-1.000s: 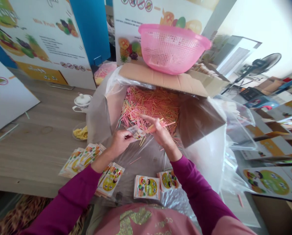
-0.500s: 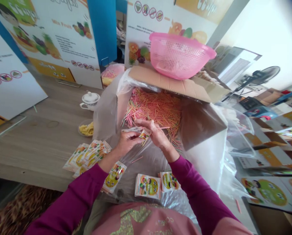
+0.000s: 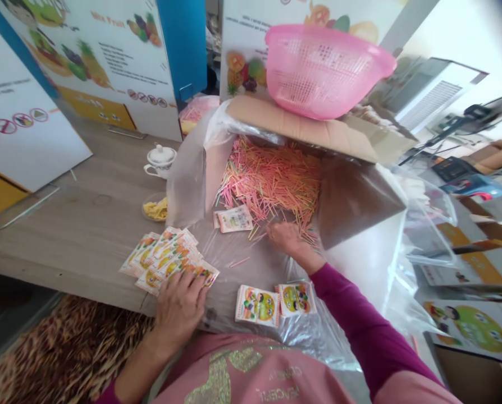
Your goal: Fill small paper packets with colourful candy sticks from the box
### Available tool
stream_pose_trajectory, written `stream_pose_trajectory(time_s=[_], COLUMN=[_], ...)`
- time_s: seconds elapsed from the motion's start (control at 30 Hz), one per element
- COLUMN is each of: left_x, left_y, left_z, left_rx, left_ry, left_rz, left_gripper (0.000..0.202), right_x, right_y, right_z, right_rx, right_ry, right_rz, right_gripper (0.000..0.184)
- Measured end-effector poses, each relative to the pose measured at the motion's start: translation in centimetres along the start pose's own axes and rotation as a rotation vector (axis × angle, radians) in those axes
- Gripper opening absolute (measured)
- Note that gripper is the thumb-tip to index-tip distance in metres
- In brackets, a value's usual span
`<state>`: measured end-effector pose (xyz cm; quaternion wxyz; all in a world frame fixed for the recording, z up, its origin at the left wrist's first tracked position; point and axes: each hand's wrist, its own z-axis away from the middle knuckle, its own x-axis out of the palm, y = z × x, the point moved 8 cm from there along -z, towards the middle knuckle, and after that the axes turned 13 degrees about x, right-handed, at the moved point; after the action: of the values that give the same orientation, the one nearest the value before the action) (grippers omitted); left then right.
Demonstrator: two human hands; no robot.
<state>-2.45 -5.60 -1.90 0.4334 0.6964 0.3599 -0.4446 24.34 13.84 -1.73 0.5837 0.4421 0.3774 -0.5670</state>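
Observation:
My left hand (image 3: 179, 306) lies palm down, fingers spread, on the near end of a fanned row of printed sachets (image 3: 164, 258) at the table's front edge. My right hand (image 3: 287, 237) reaches into the loose pink and yellow sticks (image 3: 272, 179) spilling from an open cardboard box (image 3: 352, 196); its fingers curl down among the sticks and I cannot see whether they hold any. One sachet (image 3: 234, 219) lies alone on the clear plastic sheet (image 3: 242, 280) between the hands. Two more small sachet stacks (image 3: 274, 303) sit near my body.
A pink basket (image 3: 324, 70) stands on the box's flap. A white lidded cup (image 3: 160, 160) and a small dish of yellow pieces (image 3: 155, 209) sit on the wooden table (image 3: 65, 230). Printed display boards (image 3: 103, 62) stand behind. Boxes, a fan (image 3: 493, 112) and leaflets crowd the right.
Both hands were together holding a sachet and sticks. That sachet now lies on the plastic; my left hand dropped to the fanned sachets and my right moved to the sticks.

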Motion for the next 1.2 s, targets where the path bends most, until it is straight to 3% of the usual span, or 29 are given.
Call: stream_pose_trajectory(time_s=[0.1, 0.2, 0.27, 0.33, 0.43, 0.53, 0.63, 0.87, 1.07, 1.2], left_x=[-0.2, -1.7, -2.3, -1.7, 1.2, 4.3, 5.7, 5.6, 5.3, 5.1], left_y=[-1.0, -0.4, 0.9, 2.0, 2.0, 1.4, 1.0, 0.7, 0.6, 0.2], left_z=[0.8, -1.3, -4.9, -9.7, -16.6, -19.9, -20.0, -18.8, -19.4, -20.2], left_rx=[-0.004, 0.068, 0.160, 0.247, 0.295, 0.355, 0.417, 0.393, 0.322, 0.300], left_ry=[0.062, 0.092, 0.058, -0.038, -0.223, -0.349, -0.354, -0.318, -0.291, -0.299], left_rz=[-0.120, -0.087, -0.050, -0.049, -0.096, -0.106, -0.107, -0.015, -0.012, 0.010], left_gripper=[0.035, 0.034, 0.030, 0.028, 0.024, 0.027, 0.031, 0.031, 0.026, 0.022], right_x=[-0.8, -3.0, -4.5, -5.2, -5.1, -4.8, -4.4, -4.2, -4.2, -2.7], right_y=[0.1, 0.3, -0.7, -2.6, -5.4, -7.0, -6.8, -3.7, 0.3, 1.4], right_z=[-0.7, -1.4, -1.9, -2.7, -4.5, -6.2, -7.2, -7.6, -6.9, -5.4], right_rx=[0.041, 0.090, 0.087, 0.085, 0.117, 0.136, 0.147, 0.075, -0.146, -0.110], right_ry=[0.005, 0.083, 0.154, 0.190, 0.216, 0.260, 0.254, 0.181, 0.195, 0.191], right_rz=[0.038, 0.030, -0.008, -0.058, -0.106, -0.120, -0.127, -0.209, -0.545, -0.522], right_gripper=[0.033, 0.034, 0.035, 0.043, 0.062, 0.056, 0.035, 0.046, 0.046, 0.041])
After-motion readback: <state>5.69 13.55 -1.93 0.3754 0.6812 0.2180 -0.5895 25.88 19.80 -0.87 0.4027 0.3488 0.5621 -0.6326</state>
